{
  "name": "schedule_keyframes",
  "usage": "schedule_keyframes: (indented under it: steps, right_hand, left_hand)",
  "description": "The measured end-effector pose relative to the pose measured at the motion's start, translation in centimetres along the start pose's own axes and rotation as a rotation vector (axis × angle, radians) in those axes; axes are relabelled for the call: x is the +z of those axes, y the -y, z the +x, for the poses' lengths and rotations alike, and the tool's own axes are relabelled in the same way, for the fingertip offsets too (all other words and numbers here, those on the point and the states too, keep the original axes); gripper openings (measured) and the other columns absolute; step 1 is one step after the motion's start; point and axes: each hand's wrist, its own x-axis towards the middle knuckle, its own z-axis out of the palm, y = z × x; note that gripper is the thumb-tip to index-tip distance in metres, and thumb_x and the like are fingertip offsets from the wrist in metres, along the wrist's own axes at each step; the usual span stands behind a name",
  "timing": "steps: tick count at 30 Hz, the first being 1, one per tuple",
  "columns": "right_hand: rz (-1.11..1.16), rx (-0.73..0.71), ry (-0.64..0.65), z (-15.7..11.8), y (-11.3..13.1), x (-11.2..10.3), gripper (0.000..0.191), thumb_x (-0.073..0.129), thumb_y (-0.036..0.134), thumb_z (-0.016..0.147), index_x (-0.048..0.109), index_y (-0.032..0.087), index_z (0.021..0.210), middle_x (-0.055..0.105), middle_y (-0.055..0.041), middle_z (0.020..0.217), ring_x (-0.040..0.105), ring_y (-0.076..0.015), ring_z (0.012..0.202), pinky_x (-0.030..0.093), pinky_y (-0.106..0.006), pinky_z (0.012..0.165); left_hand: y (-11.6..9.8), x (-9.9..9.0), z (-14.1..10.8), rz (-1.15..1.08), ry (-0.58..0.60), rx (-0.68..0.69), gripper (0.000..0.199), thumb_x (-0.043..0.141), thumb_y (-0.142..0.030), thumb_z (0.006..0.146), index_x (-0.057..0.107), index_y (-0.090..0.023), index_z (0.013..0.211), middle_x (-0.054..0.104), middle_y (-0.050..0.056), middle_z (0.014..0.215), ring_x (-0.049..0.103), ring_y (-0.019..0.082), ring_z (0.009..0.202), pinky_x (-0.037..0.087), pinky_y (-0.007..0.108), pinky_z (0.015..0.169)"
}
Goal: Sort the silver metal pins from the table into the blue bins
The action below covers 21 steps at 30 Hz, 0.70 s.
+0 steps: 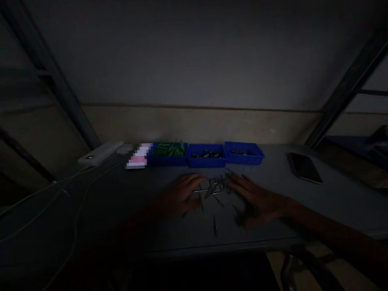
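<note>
Several thin metal pieces [213, 188] lie in a loose pile on the grey table [191, 235]. My left hand [183, 195] is at the pile's left side, fingers apart, with nothing seen in it. On the right side, my right hand [249, 196] has its fingers spread, slightly blurred, also without a visible object. One metal piece [215, 226] lies separately, nearer the front edge. Behind the pile stand three blue bins: the left bin [169, 160] holds green parts, the middle bin [207, 162] small metal parts, the right bin [245, 159] thin metal pieces.
A dark phone [304, 167] rests on the table's right side. At the back left are a white device [101, 154] and a pixelated pink-and-white item [139, 157]. White cables [77, 210] run over the left side. Metal posts [59, 91] rise at both sides.
</note>
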Motion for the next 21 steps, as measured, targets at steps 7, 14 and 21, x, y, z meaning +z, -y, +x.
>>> schedule_keyframes:
  steps: [7,14,21]
  right_hand:
    - [0.047,-0.069,-0.058,3.7,2.0,1.5,0.124,0.066,0.069,0.053,0.004,0.014,0.145,0.007,-0.021,0.149,0.005,-0.0365,0.137,0.007,-0.056,0.109]
    - [-0.012,-0.06,-0.358,4.3,-0.4,1.4,0.101,0.06,0.068,0.064,0.022,0.014,0.141,0.028,-0.0199,0.141,0.025,-0.0351,0.13,0.025,-0.055,0.105]
    - [0.014,0.201,-0.316,2.4,-3.1,1.5,0.073,0.04,0.059,0.083,0.027,0.015,0.14,0.034,-0.0183,0.14,0.033,-0.0305,0.129,0.031,-0.052,0.105]
  left_hand:
    - [-1.1,1.8,-0.3,0.089,0.003,0.034,0.107,0.06,-0.071,0.058,0.015,-0.024,0.143,0.011,0.015,0.151,0.012,0.037,0.136,0.019,0.053,0.108]
    - [-0.9,1.5,4.6,0.01,-0.109,0.105,0.078,0.047,-0.057,0.081,0.017,-0.019,0.142,0.03,0.015,0.144,0.029,0.027,0.132,0.026,0.042,0.108]
    - [-0.3,0.6,2.2,0.07,0.013,-0.032,0.11,0.064,-0.069,0.055,0.017,-0.022,0.143,0.019,0.017,0.148,0.016,0.038,0.135,0.019,0.053,0.108]
